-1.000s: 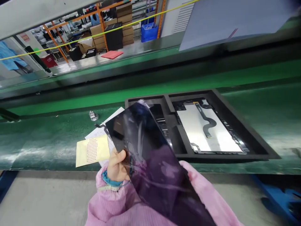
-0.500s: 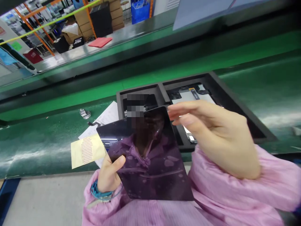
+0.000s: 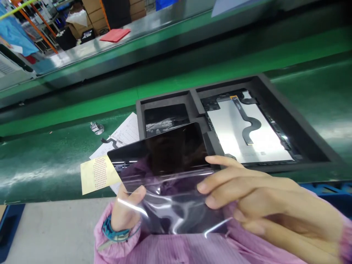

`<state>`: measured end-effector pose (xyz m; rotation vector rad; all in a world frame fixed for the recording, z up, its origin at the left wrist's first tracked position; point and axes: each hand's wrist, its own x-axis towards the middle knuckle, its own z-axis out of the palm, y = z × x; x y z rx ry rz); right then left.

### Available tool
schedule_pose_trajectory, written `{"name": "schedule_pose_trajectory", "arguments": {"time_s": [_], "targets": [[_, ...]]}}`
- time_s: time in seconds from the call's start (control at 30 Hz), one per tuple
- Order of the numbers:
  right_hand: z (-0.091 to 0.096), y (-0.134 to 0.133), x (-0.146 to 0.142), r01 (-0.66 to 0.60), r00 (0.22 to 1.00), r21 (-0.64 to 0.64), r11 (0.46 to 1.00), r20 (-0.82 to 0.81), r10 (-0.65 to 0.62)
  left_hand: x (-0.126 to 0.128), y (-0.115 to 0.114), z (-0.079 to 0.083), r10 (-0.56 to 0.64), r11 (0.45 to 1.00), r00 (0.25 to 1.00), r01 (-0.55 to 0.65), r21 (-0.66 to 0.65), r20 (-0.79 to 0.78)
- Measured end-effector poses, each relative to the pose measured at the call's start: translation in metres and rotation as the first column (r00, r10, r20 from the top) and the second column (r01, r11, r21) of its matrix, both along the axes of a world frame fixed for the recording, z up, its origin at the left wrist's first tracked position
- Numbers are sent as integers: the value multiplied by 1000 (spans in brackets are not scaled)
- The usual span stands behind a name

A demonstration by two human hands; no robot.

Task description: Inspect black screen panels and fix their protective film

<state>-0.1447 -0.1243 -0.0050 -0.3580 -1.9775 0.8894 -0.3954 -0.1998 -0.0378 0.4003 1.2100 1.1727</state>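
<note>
Clear plastic film [image 3: 178, 211]: newly rumpled.
Black glass panel [image 3: 167, 152]: lengthwise toward wearer; left hand [image 3: 126, 211] grips.
Right hand [image 3: 264, 200]: grip unclear to me.

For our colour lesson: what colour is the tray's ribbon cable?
Mostly dark grey; the ribbon cable shows best in the head view.

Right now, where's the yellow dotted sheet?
Left of centre in the head view: the yellow dotted sheet lies on the green workbench, partly over the white printed paper, left of the glossy black panel in the left hand.
</note>
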Motion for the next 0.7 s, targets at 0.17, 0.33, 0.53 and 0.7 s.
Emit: {"name": "schedule_pose_trajectory", "arguments": {"time_s": [0.17,0.33,0.53,0.7], "targets": [[2,-6,-3,45,997,-38,998,-58,-48,0,0,1,-27,999,999,26,19,33],[0,-13,-11,106,990,-52,993,-88,-111,3,1,0,17,999,998,-15,-32,54],[-9,-6,-13,91,987,-50,995,-129,-97,1,3,-12,47,998,999,-47,53,5],[-1,-2,-30,478,875,-240,845,42,-483,3,-1,-26,122,969,988,-97,227,-99]]}}
